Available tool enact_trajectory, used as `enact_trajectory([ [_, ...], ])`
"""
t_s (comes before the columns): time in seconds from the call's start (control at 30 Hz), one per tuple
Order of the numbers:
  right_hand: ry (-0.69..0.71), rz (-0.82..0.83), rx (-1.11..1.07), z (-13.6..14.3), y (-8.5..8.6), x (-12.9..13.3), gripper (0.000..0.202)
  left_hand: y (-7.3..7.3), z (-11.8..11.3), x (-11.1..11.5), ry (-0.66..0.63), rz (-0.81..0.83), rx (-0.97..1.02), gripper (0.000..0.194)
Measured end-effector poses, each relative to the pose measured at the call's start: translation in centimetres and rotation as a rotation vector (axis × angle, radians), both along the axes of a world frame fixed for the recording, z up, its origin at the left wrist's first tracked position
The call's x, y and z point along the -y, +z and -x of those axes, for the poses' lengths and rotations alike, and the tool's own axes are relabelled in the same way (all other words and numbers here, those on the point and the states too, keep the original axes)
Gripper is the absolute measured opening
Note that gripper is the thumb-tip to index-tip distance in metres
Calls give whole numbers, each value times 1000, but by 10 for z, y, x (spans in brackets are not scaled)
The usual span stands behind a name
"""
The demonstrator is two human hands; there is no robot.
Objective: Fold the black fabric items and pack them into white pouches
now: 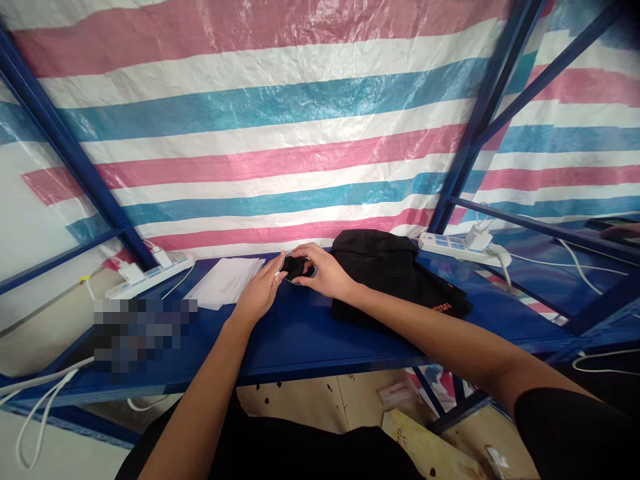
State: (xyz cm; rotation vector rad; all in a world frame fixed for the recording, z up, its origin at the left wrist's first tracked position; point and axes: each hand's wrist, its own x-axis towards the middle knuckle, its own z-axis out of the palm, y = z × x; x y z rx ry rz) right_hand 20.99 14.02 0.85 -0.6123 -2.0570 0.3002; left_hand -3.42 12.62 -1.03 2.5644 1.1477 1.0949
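Note:
Over the blue shelf, both hands are together around a small black object (295, 268) with a rounded outline; its kind is not clear. My right hand (323, 270) curves its thumb and fingers around the object's right side. Against its left side, my left hand (260, 288) presses with fingers held close together, and a thin white edge shows at its fingertips. Just left of my left hand lie white paper sheets (223, 283). A folded black cloth garment (375, 277) with orange lettering rests beside my right hand.
The blue metal shelf (290, 340) has uprights at both sides and a striped plastic sheet (280, 147) behind. White power strips with plugs stand left (150, 277) and right (463, 250). White cables (50, 383) loop at the left edge. A blurred patch covers something at left.

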Motion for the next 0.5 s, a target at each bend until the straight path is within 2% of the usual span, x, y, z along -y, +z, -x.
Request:
enact_trajectory([
  [0.1, 32, 25, -89, -1, -1, -3, 36, -1, 0, 1, 1, 13, 30, 59],
  [0.2, 19, -125, 18, 4, -2, -3, 19, -2, -8, 1, -14, -84, -30, 59],
  [0.27, -3, -216, 140, 9, -3, -2, 17, -3, -13, 0, -45, -129, -54, 60],
  [0.33, -15, -239, 205, 14, -2, 0, 19, -3, -14, -1, -63, -134, -35, 61],
  [0.5, -9, -117, 19, 13, 2, 13, 28, -6, -2, -6, -18, -52, 142, 60],
])
